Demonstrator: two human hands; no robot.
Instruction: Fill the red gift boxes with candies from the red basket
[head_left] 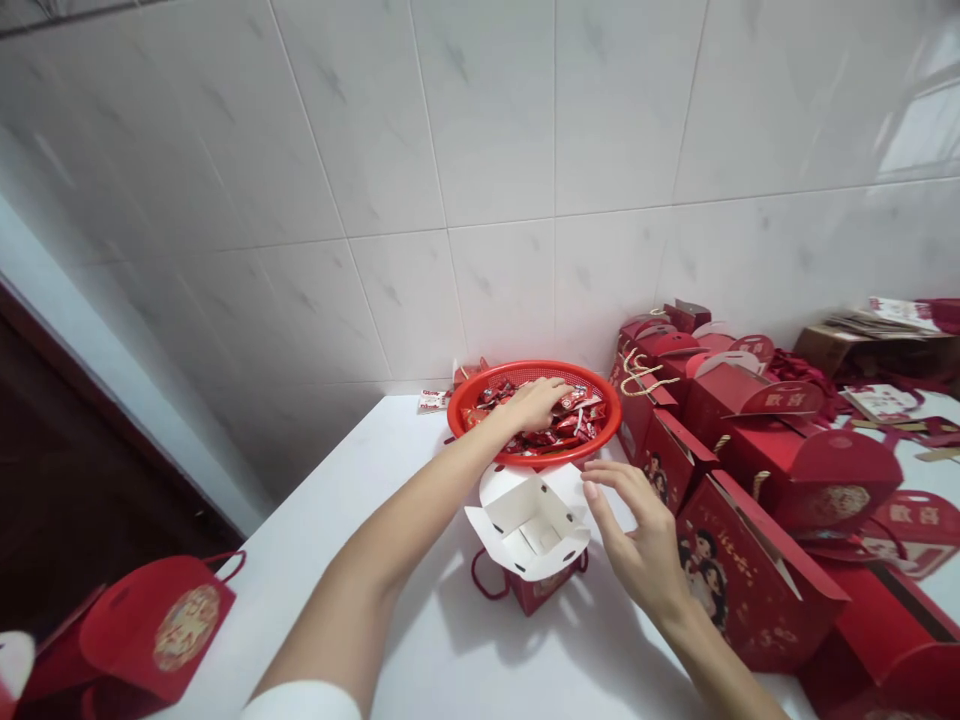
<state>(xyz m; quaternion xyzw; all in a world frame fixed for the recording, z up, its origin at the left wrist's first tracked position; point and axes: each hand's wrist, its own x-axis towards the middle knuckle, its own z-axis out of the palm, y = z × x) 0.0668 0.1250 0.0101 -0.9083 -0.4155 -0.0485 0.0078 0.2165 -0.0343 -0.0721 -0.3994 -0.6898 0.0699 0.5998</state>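
A small red gift box (534, 590) with a white inside stands upright on the white table, its top flaps spread and nothing seen inside. A dark red cord handle (484, 583) loops out at its side. Behind it sits a red plastic basket (465, 425) filled with red-wrapped sweets (577, 425). My left hand (536, 402) reaches into this basket, resting on the sweets with fingers stretched out; its fingertips are partly hidden. Beside the box's right flap, my right hand (637, 525) is open, fingers apart. Whether its fingertips touch the flap I cannot tell.
Many red boxes (765, 580) and bags crowd the right side of the table (315, 570), some closed, with cord handles. Another red box (150, 630) is at the lower left. A cardboard carton (832, 350) stands far right. A tiled wall (495, 290) rises behind the basket.
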